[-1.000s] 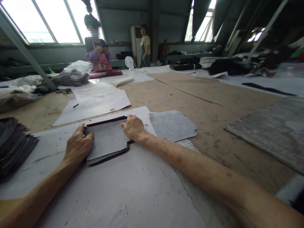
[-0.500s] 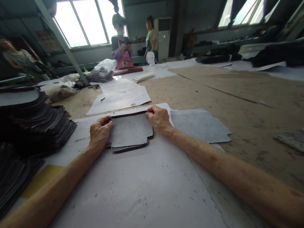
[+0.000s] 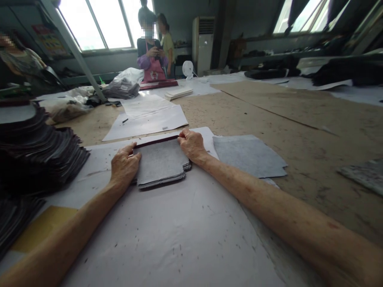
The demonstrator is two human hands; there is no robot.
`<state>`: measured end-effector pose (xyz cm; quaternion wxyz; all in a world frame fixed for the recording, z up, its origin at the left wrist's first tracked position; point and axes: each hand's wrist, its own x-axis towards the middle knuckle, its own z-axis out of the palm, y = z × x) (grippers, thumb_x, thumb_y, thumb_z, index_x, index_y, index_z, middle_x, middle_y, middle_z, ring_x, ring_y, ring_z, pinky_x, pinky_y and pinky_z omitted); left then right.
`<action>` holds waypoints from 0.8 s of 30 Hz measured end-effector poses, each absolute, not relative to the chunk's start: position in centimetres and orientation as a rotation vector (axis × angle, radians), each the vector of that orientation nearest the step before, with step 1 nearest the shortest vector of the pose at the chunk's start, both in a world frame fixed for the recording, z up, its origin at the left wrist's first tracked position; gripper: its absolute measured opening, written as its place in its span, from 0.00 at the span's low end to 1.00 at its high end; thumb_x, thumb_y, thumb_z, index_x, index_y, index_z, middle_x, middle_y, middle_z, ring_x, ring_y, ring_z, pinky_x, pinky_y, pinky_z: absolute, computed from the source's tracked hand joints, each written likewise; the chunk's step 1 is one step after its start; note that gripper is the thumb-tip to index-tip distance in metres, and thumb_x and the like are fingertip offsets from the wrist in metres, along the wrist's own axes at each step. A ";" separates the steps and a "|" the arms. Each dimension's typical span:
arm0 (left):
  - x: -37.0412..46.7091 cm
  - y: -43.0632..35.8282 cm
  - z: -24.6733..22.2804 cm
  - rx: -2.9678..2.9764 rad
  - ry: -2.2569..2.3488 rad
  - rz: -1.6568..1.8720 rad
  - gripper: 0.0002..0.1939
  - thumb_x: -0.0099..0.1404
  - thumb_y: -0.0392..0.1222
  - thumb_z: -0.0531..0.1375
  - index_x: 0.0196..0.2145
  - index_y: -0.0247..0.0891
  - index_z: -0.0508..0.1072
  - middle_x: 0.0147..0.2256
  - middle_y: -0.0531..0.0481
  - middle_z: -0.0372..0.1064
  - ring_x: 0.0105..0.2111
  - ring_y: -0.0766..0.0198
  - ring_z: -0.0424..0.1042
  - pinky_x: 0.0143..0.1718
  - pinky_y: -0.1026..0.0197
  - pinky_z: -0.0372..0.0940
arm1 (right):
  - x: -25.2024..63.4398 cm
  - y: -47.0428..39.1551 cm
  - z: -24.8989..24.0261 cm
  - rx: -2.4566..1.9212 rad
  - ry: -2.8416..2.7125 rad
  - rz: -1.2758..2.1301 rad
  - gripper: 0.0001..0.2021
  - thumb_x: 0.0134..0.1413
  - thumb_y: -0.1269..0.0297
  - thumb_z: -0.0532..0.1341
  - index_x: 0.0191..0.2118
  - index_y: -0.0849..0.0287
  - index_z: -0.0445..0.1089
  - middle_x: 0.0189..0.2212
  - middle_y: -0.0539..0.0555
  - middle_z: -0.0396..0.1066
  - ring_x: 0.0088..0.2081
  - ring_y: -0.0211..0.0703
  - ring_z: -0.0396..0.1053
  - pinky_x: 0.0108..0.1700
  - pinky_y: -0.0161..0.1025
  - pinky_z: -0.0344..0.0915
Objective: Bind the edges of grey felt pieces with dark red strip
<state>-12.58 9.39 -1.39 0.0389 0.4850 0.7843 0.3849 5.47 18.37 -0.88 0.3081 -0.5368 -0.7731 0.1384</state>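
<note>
At the left, the poster (image 3: 49, 40) has writing too blurred to read, and a dark pile (image 3: 56, 155) stands on the table (image 3: 227, 115). The left hand (image 3: 124, 163) has its fingers holding the left edge of the grey-topped stack (image 3: 160, 161), lying on white paper (image 3: 179, 231). Compared with half a second ago, its notched corner shows more steps; probably the layers are uneven there. The apron (image 3: 155, 71) print is unreadable. The right hand (image 3: 191, 145) pinches the stack's far right corner.

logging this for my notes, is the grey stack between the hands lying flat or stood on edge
Lying flat: the grey stack shows its broad top face, with layered edges along its near side.
</note>
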 end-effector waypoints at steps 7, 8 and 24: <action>-12.1 9.5 -1.1 1.457 2.437 1.129 0.23 0.56 0.37 0.58 0.51 0.37 0.67 0.46 0.42 0.66 0.44 0.53 0.68 0.52 0.50 0.59 | 7.9 17.8 0.7 -1.441 -2.178 0.306 0.09 0.57 0.68 0.55 0.43 0.63 0.68 0.42 0.54 0.68 0.44 0.39 0.65 0.47 0.41 0.62; -12.2 9.7 -1.3 1.454 2.429 1.152 0.25 0.56 0.37 0.58 0.53 0.36 0.64 0.46 0.42 0.66 0.43 0.54 0.68 0.51 0.50 0.60 | 8.8 17.4 1.1 -1.458 -2.181 0.279 0.10 0.57 0.68 0.55 0.43 0.63 0.68 0.43 0.55 0.68 0.45 0.39 0.64 0.48 0.40 0.61; -4.8 4.6 1.0 2.447 1.689 1.437 0.14 0.60 0.37 0.55 0.45 0.38 0.66 0.42 0.49 0.67 0.43 0.62 0.65 0.46 0.57 0.61 | 21.8 10.1 0.9 -1.389 -2.676 -0.035 0.07 0.51 0.73 0.55 0.33 0.64 0.71 0.35 0.60 0.69 0.41 0.47 0.63 0.43 0.40 0.58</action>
